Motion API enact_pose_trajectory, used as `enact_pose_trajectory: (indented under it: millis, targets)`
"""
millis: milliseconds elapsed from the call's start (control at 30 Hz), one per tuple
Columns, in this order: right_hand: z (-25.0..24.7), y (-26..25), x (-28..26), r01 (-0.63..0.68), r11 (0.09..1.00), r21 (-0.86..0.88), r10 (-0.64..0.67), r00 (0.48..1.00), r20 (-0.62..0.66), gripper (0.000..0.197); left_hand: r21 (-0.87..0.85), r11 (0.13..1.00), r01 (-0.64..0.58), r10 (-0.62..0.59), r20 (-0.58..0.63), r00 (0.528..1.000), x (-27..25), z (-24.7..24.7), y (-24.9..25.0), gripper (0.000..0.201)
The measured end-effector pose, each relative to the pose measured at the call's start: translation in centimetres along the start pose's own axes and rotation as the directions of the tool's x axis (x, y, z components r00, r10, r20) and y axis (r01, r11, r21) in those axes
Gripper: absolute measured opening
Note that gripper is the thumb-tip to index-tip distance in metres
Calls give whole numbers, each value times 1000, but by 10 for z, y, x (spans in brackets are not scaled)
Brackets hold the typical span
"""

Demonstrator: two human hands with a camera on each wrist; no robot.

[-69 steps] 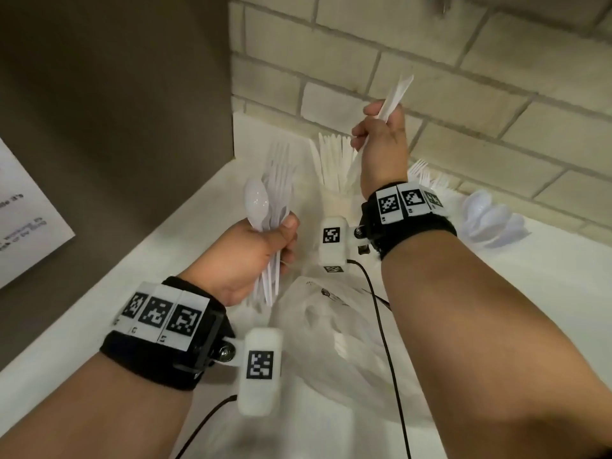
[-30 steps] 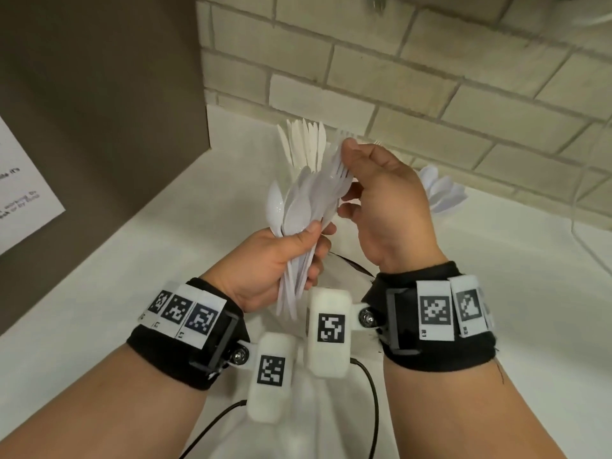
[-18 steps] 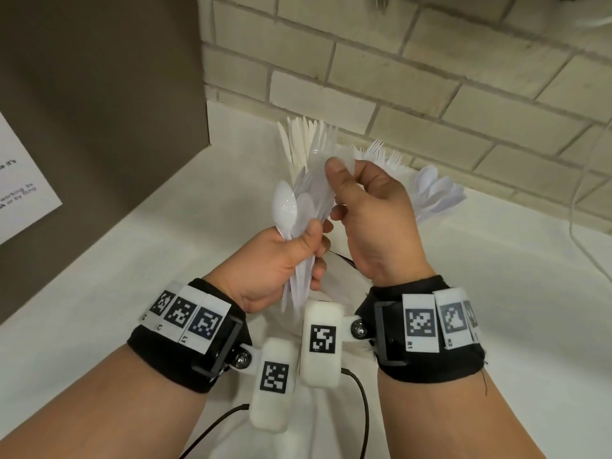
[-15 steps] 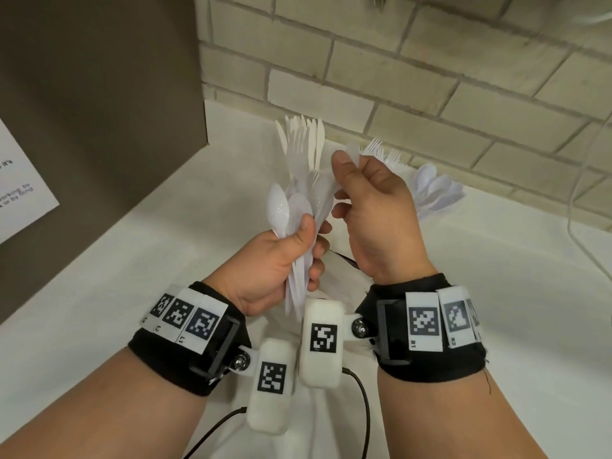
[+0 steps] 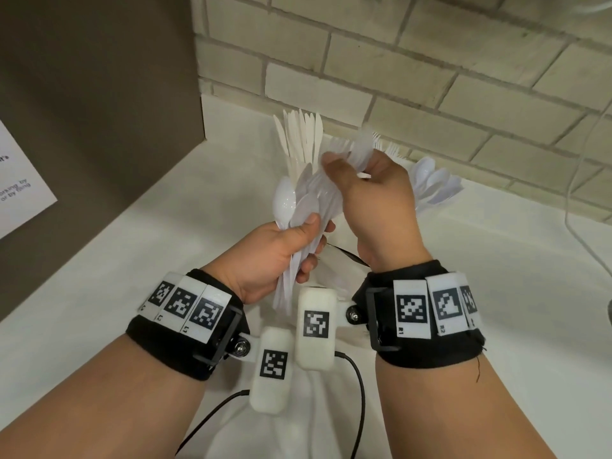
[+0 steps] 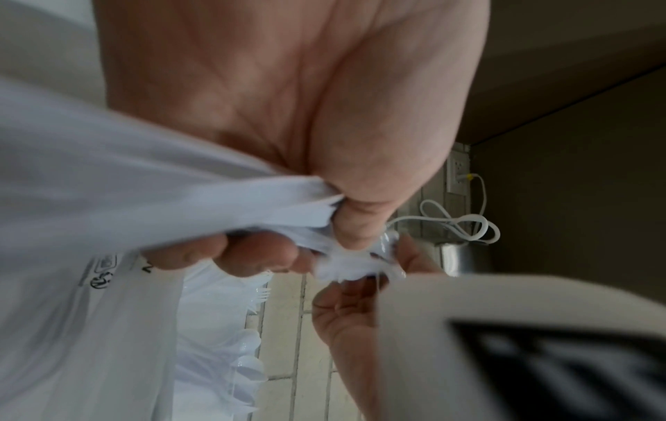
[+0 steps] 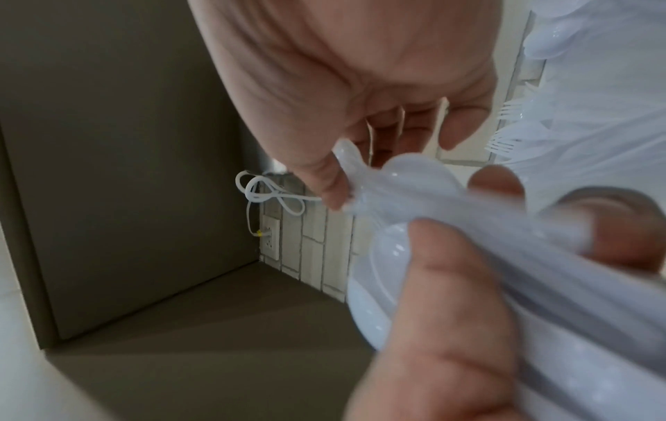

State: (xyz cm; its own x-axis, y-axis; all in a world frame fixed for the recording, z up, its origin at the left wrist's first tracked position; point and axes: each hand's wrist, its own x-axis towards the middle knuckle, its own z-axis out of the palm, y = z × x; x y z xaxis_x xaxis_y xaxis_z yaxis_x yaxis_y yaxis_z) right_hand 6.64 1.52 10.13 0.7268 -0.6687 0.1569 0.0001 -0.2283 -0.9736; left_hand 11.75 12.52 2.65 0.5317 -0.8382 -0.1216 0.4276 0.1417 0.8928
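My left hand grips a bunch of white plastic cutlery by the handles, spoon bowls and fork heads pointing up. My right hand is at the top of the bunch and pinches one plastic utensil, which is blurred, between thumb and fingers. In the left wrist view the handles run under the curled left fingers. The right wrist view shows the right thumb on the utensil's pale head, with the left thumb over the bunch.
On the white counter by the brick wall lie sorted fans of knives, forks and spoons. A clear plastic bag lies under my wrists. A brown panel closes the left side. A white cable hangs at right.
My right hand came back from the knife fan to the bunch, took hold of one utensil at the top and is drawing it up and to the right. The left hand keeps its grip.
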Motion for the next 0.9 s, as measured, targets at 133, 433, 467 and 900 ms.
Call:
enact_pose_trajectory:
  millis: [133, 433, 467, 900]
  targets:
    - [-8, -10, 3, 31, 949, 313, -6, 997, -80, 7, -19, 1000, 10, -10, 0, 1000, -1, -3, 0, 26]
    - [-37, -9, 6, -45, 990, 137, 45, 999, 2, 19, -119, 993, 29, -12, 140, 990, -7, -12, 1, 28]
    - [-37, -4, 6, -79, 992, 97, 76, 997, 34, 15, -117, 993, 33, -12, 179, 984, -7, -12, 2, 30]
    - [-30, 21, -3, 50, 995, -88, -20, 950, 310, 4, -147, 985, 90, -32, 359, 933, -4, -10, 2, 47]
